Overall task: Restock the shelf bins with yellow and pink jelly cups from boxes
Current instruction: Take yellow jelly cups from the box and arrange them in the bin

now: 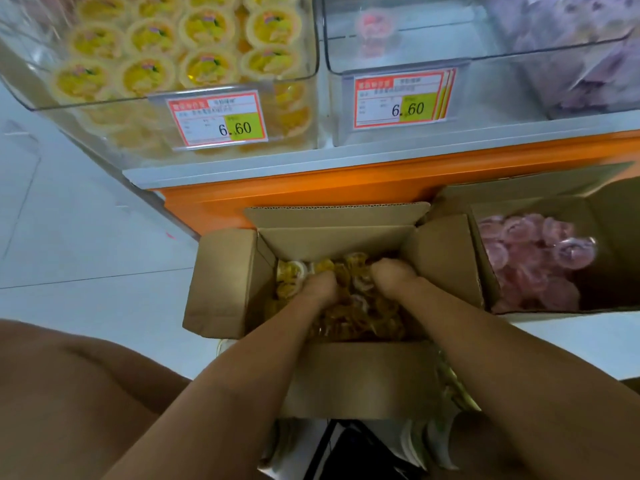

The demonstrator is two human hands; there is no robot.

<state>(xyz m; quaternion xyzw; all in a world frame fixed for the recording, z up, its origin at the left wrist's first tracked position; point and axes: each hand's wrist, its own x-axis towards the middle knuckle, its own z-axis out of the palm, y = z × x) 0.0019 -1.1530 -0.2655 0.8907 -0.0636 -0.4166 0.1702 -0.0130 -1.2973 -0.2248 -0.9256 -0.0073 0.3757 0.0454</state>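
Both my hands reach down into an open cardboard box [225, 282] of yellow jelly cups [360, 313] on the floor. My left hand [320, 287] and my right hand [393, 273] are dug in among the cups with fingers curled under and hidden. A second open box [450, 251] to the right holds pink jelly cups [530, 258]. On the shelf above, the left clear bin [304, 39] is full of yellow cups [207, 29]. The right clear bin [398, 64] holds a single pink cup [375, 27].
An orange shelf base [311, 188] runs just behind the boxes. Price tags reading 6.60 [218, 119] hang on both bins. A bin of purple packets [588, 46] sits at far right. My knee [69, 393] is at lower left on the pale floor.
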